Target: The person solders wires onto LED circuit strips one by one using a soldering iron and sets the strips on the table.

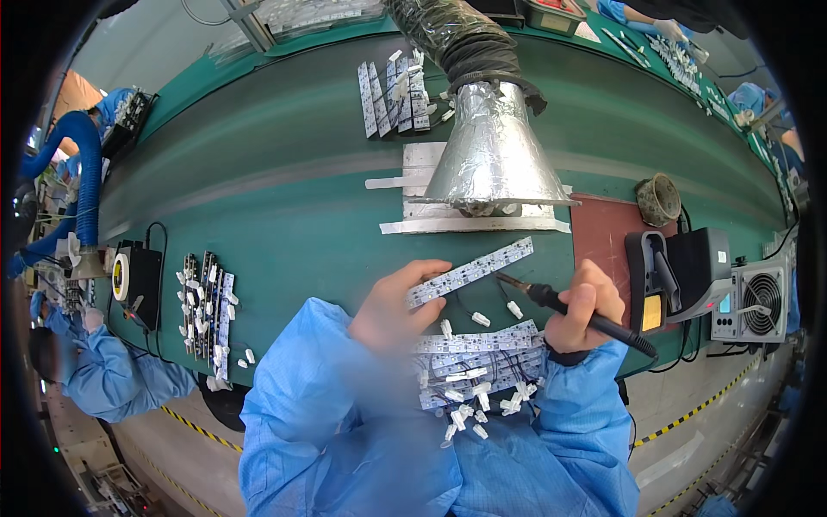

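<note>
Blue sleeves covered my arms at the green surface. My left hand pinched one end of a white strip between thumb and fingers, the free end slanting up rightward, in front of the foil hood. My right hand grasped the iron by its dark handle; the tip pointed at the strip's lower edge, though I couldn't tell if they touched. Nearer me lay a strip pile with white connectors. Another stack lay well to the left, and a cup stood right of the hood.
</note>
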The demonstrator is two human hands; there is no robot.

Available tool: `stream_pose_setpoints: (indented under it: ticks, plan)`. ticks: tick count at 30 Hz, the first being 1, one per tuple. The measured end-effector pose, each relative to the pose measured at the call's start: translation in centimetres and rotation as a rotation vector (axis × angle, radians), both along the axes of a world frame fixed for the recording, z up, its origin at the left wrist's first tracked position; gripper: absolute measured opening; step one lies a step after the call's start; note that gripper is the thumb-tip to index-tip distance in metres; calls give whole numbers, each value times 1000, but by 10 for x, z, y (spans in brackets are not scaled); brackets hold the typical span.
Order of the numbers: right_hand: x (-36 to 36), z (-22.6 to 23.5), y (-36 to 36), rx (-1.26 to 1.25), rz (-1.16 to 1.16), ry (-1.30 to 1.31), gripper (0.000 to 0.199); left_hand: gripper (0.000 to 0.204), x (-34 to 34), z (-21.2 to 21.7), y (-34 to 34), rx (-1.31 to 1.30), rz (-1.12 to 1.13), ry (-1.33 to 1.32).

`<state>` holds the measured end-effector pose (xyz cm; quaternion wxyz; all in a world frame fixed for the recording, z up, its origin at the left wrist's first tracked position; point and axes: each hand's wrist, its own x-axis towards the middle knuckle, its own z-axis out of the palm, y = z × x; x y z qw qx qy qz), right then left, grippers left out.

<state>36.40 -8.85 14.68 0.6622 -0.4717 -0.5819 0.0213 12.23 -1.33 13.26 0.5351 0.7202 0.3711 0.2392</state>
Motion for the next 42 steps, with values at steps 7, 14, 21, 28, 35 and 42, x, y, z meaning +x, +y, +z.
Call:
stream_pose_setpoints:
  ticks: [7, 14, 21, 28, 35, 42]
  plan:
    - [3, -7, 6, -14, -12, 5, 32, 39, -4, 0, 5, 11, -23, 32]
    - [3, -9, 8, -42, -28, 42, 34, 38, -4, -2, 5, 26, -13, 32]
    - [3, -10, 9, -40, -22, 23, 32, 37, -3, -3, 5, 18, -9, 33]
    - [1, -11, 11, -25, -1, 1, 32, 38, -3, -2, 4, -7, 3, 41]
    - [1, -10, 11, -22, 0, -4, 33, 38, -3, -3, 4, -16, -1, 33]
    - [24, -20, -2, -47, -213, 183, 33, 38, -7, 0, 7, 14, -16, 29]
